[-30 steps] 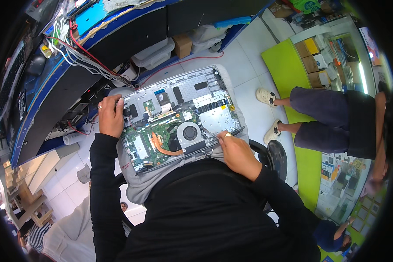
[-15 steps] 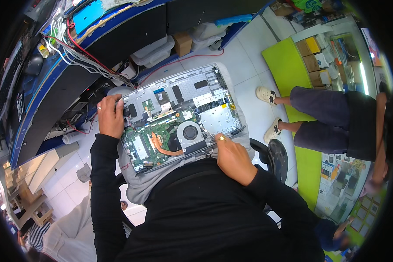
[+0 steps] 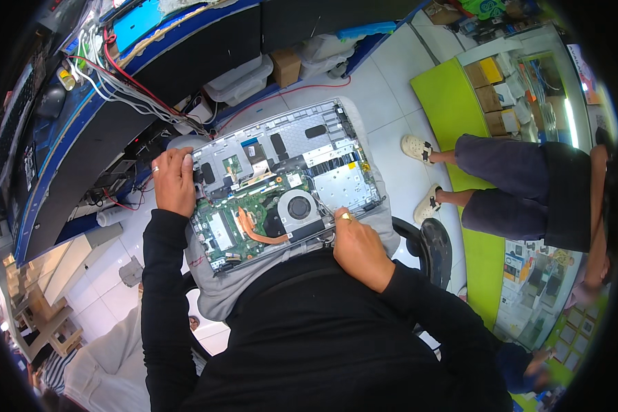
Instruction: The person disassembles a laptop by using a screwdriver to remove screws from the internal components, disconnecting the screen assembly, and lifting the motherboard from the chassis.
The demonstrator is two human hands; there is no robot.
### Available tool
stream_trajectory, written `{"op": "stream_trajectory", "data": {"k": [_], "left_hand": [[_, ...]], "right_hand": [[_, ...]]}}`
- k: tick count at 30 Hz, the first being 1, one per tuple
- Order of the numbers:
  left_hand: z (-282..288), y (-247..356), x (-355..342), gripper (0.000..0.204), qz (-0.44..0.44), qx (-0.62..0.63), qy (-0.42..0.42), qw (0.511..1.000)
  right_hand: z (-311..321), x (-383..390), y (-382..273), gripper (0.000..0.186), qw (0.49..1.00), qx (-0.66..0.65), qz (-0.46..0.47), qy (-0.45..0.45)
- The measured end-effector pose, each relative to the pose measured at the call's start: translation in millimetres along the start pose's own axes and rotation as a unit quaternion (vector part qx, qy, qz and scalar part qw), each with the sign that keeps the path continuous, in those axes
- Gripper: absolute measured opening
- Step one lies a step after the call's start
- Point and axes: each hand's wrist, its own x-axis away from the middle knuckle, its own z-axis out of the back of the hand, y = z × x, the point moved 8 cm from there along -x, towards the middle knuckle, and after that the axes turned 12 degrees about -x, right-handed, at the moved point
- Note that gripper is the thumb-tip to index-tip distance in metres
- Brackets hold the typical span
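An opened laptop body point(image 3: 343, 185) lies on my grey-covered lap, showing a green circuit board point(image 3: 230, 209), a copper heat pipe point(image 3: 250, 226), a round fan point(image 3: 299, 207) and a silver plate at the right. My left hand point(image 3: 174, 182) grips its upper left corner, fingers curled over the rim. My right hand point(image 3: 360, 250) is closed on a thin metal tool point(image 3: 326, 206) at the lower edge, just right of the fan; the tool's tip is too small to make out clearly.
A blue-edged counter point(image 3: 137, 62) with cables point(image 3: 127, 96) stands at the upper left, plastic bins point(image 3: 240, 81) beneath. At the right a person point(image 3: 508, 189) in dark shorts stands facing me, beside a glass display case point(image 3: 494, 96) with green panels point(image 3: 432, 103).
Over the last second my right hand has moved left along the laptop's lower edge toward the fan with the tool. My left hand stays on the corner, and the laptop has barely moved.
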Motion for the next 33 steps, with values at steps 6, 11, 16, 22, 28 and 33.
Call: {"op": "stream_trajectory", "data": {"k": [6, 11, 16, 22, 28, 33], "left_hand": [[0, 0, 1, 0.035, -0.003, 0.000, 0.006, 1.000], [3, 2, 1, 0.033, -0.001, 0.009, 0.013, 1.000], [3, 3, 1, 0.032, -0.003, 0.006, 0.018, 1.000], [4, 3, 1, 0.030, -0.004, 0.007, 0.024, 1.000], [4, 3, 1, 0.030, -0.004, 0.003, 0.023, 1.000], [5, 3, 1, 0.031, -0.004, 0.003, 0.027, 1.000]], "right_hand": [[1, -1, -7, 0.018, 0.995, 0.085, 0.055, 0.019], [2, -2, 2, 0.018, 0.998, 0.030, 0.025, 0.040], [-1, -6, 10, 0.027, 0.999, -0.010, -0.021, 0.022], [-1, -6, 10, 0.025, 0.999, -0.011, -0.028, 0.013], [12, -6, -2, 0.014, 0.994, 0.089, 0.034, 0.046], [10, -7, 6, 0.013, 0.993, 0.059, 0.069, 0.074]]}}
